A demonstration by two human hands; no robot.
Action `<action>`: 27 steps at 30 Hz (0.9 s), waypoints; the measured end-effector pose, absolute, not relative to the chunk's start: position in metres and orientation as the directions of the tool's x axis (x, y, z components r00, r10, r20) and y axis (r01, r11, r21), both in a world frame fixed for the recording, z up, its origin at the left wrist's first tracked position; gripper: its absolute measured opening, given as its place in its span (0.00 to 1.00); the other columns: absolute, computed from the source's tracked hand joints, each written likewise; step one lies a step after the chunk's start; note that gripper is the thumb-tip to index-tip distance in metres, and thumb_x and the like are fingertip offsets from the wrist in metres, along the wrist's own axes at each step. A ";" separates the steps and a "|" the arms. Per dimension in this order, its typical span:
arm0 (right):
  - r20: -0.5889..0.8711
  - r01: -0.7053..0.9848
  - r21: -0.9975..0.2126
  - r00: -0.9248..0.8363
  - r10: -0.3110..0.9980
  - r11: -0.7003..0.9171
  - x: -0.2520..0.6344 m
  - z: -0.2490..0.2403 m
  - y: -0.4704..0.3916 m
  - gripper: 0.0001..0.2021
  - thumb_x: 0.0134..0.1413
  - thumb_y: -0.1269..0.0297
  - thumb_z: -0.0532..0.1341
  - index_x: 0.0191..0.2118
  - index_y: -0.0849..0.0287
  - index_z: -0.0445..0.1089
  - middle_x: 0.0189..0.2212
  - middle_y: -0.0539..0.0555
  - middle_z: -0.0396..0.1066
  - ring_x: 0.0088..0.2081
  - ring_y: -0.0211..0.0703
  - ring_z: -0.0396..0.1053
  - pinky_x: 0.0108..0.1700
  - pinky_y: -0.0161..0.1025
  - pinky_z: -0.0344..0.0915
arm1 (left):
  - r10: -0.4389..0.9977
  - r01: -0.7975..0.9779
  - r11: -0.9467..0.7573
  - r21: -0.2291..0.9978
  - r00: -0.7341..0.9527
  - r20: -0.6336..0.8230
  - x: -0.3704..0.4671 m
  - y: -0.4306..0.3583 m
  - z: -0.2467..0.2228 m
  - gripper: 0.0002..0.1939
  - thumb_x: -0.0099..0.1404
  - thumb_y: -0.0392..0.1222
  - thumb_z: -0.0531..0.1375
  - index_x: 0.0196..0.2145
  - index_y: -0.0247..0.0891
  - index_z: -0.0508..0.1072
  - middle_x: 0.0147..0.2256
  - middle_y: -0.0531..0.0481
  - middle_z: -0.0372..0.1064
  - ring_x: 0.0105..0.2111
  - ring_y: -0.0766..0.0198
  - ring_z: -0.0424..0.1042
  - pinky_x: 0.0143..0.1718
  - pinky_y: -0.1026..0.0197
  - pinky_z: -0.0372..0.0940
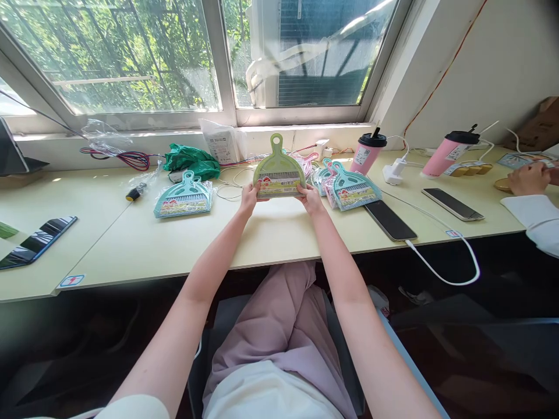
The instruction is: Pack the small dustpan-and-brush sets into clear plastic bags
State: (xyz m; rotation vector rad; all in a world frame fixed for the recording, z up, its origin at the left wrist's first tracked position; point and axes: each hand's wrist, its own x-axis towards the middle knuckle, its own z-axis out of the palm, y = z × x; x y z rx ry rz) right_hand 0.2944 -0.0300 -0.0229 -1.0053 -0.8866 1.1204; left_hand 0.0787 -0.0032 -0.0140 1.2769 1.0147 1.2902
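Between my two hands, a green mini dustpan-and-brush set point(279, 169) is held upright just above the table point(279, 233), its printed label facing me. My left hand point(250, 198) grips its lower left corner. At the lower right corner, my right hand point(310, 198) has its fingers closed on the edge. To the left lies a blue dustpan set point(183, 198) in clear wrap. On the right, another wrapped blue dustpan set point(356, 189) rests on a small pile with pink ones point(308, 166) behind.
A black phone point(391, 220) on a white cable, a second phone point(452, 203) and pink cups point(364, 154) stand right. A green plastic bag point(192, 161) and cables point(131, 158) lie along the window. Far right is another person's hand point(530, 177).
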 end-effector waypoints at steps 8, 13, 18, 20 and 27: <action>0.078 -0.126 -0.986 0.244 0.967 0.112 0.296 -0.022 -0.030 0.11 0.54 0.59 0.69 0.40 0.57 0.73 0.41 0.53 0.79 0.46 0.45 0.77 0.49 0.44 0.78 | 0.987 -0.006 -0.097 0.995 0.124 0.097 0.079 -0.007 -0.014 0.27 0.67 0.61 0.63 0.51 0.36 0.71 0.43 0.41 0.79 0.28 0.61 0.79 0.33 0.58 0.76; 0.096 0.220 -0.975 0.352 0.931 0.017 0.289 -0.022 -0.029 0.23 0.55 0.48 0.67 0.53 0.53 0.72 0.46 0.54 0.78 0.49 0.50 0.76 0.48 0.45 0.78 | 0.990 -0.023 -0.080 0.997 0.117 0.082 0.083 -0.015 -0.016 0.31 0.65 0.68 0.62 0.53 0.40 0.70 0.49 0.40 0.78 0.32 0.56 0.82 0.32 0.58 0.75; 0.140 0.406 -0.914 0.304 0.942 0.005 0.279 -0.023 -0.035 0.40 0.45 0.39 0.73 0.59 0.55 0.66 0.43 0.58 0.80 0.48 0.58 0.79 0.50 0.50 0.75 | 0.980 0.050 -0.200 0.979 0.010 0.200 0.084 -0.010 -0.025 0.32 0.50 0.54 0.76 0.47 0.38 0.72 0.47 0.41 0.77 0.45 0.51 0.79 0.37 0.58 0.75; 0.157 0.443 -0.896 0.303 0.940 0.006 0.277 -0.024 -0.037 0.40 0.44 0.39 0.74 0.59 0.54 0.65 0.43 0.59 0.80 0.49 0.59 0.78 0.51 0.51 0.74 | 0.963 0.107 -0.263 0.959 -0.025 0.267 0.085 -0.006 -0.029 0.30 0.45 0.47 0.77 0.44 0.39 0.73 0.44 0.44 0.78 0.47 0.51 0.78 0.42 0.57 0.74; 0.092 0.538 -0.832 0.370 0.925 -0.132 0.272 -0.029 -0.033 0.44 0.42 0.41 0.76 0.61 0.53 0.62 0.53 0.64 0.77 0.56 0.65 0.75 0.59 0.58 0.69 | 0.938 0.222 -0.299 0.928 -0.108 0.328 0.090 -0.007 -0.031 0.26 0.46 0.39 0.76 0.42 0.41 0.72 0.43 0.47 0.78 0.48 0.50 0.77 0.48 0.55 0.71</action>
